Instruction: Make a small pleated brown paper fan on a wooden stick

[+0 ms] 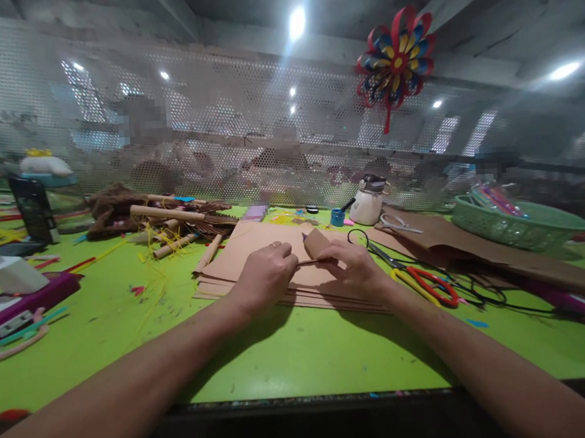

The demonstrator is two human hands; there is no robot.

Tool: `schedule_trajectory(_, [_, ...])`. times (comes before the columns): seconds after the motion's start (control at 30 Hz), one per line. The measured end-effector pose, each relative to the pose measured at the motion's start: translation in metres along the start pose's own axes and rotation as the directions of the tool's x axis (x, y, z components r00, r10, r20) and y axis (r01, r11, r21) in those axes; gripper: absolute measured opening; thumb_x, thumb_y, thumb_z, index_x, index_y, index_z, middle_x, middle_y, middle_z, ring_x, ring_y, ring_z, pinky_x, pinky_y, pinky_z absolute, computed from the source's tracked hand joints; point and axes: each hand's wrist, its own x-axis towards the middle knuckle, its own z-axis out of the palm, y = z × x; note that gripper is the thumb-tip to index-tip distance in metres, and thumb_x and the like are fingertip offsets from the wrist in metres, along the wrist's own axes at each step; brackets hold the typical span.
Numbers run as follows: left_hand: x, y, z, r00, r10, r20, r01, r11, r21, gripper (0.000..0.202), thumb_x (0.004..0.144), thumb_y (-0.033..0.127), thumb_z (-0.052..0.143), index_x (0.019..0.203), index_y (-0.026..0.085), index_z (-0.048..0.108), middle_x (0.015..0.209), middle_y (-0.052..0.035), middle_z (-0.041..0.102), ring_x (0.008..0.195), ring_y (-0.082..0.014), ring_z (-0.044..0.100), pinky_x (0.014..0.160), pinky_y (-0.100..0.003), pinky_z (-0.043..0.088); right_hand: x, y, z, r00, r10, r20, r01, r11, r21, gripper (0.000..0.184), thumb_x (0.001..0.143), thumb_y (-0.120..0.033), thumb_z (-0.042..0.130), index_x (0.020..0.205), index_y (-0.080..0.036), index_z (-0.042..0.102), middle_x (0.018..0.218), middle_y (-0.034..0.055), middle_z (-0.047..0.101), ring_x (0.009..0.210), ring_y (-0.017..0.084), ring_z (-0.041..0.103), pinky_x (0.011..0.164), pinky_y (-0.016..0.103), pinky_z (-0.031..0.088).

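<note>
There is one paper stack (247,245), one basket (516,228), one jug (365,206), one flower ornament (398,60).

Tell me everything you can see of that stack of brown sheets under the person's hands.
The stack of brown sheets looks like plain, matte, stiff paper or thin card. It lies flat on the green table, its near edges slightly staggered so several layers show. The left hand and right hand are over it, hiding part of the top sheet and casting shadows; whether they press on it is hard to tell.
</note>
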Motion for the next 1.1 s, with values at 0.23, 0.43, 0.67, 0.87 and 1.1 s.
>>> schedule_trajectory(0.23, [0.001,-0.0003,0.0024,0.998,0.005,-0.07,-0.001,0.999,0.047,0.024,0.086,0.028,0.042,0.078,0.015,0.059,0.078,-0.0068,0.055,0.073,-0.0177,0.047,0.064,-0.029,0.036,0.0002,-0.0055,-0.004,1.0,-0.025,-0.018,0.023,0.998,-0.067,0.013,0.083,-0.016,0.049,0.086,-0.016,0.062,0.078,0.0073,0.059,0.072,0.016,0.054,0.066,0.027,0.043])
schedule_trajectory(0.43, [0.0004,0.0002,0.0026,0.997,0.009,-0.073,-0.007,0.999,0.031,0.022,0.086,0.024,0.041,0.077,0.014,0.058,0.077,-0.007,0.054,0.072,-0.0174,0.047,0.063,-0.029,0.036,-0.0006,-0.0048,-0.0019,0.998,0.02,-0.058,-0.017,0.998,0.058,0.008,0.078,-0.017,0.056,0.083,-0.017,0.062,0.073,0.0046,0.059,0.065,0.014,0.053,0.06,0.026,0.042])
schedule_trajectory(0.67, [0.0002,0.0018,0.0014,0.995,0.014,-0.1,-0.011,0.999,0.04,0.017,0.083,0.016,0.042,0.075,0.014,0.057,0.076,-0.0067,0.053,0.073,-0.0176,0.047,0.064,-0.029,0.038,0.0005,-0.0074,-0.0011,0.989,0.105,-0.105,-0.081,0.974,0.212,0.004,0.075,-0.018,0.061,0.077,-0.018,0.064,0.072,0.0041,0.061,0.066,0.014,0.055,0.061,0.027,0.043])
schedule_trajectory(0.87, [0.0006,0.0027,-0.0023,0.992,0.038,-0.12,-0.03,0.997,0.069,0.015,0.083,0.017,0.043,0.077,0.014,0.056,0.078,-0.0062,0.054,0.072,-0.0174,0.047,0.063,-0.03,0.037,0.0021,-0.0081,-0.0009,0.965,0.256,-0.064,-0.217,0.907,0.36,0.006,0.071,-0.023,0.065,0.073,-0.017,0.064,0.074,0.0037,0.061,0.069,0.015,0.056,0.064,0.028,0.046])
schedule_trajectory(1.1, [0.0005,0.0036,-0.0035,0.988,0.053,-0.145,-0.04,0.995,0.093,0.015,0.083,0.015,0.042,0.077,0.014,0.056,0.076,-0.0064,0.053,0.072,-0.0179,0.046,0.064,-0.031,0.037,0.001,-0.0088,0.0021,0.883,0.465,0.069,-0.43,0.74,0.518,0.015,0.068,-0.029,0.067,0.072,-0.015,0.064,0.073,0.0035,0.06,0.068,0.015,0.055,0.066,0.029,0.044])
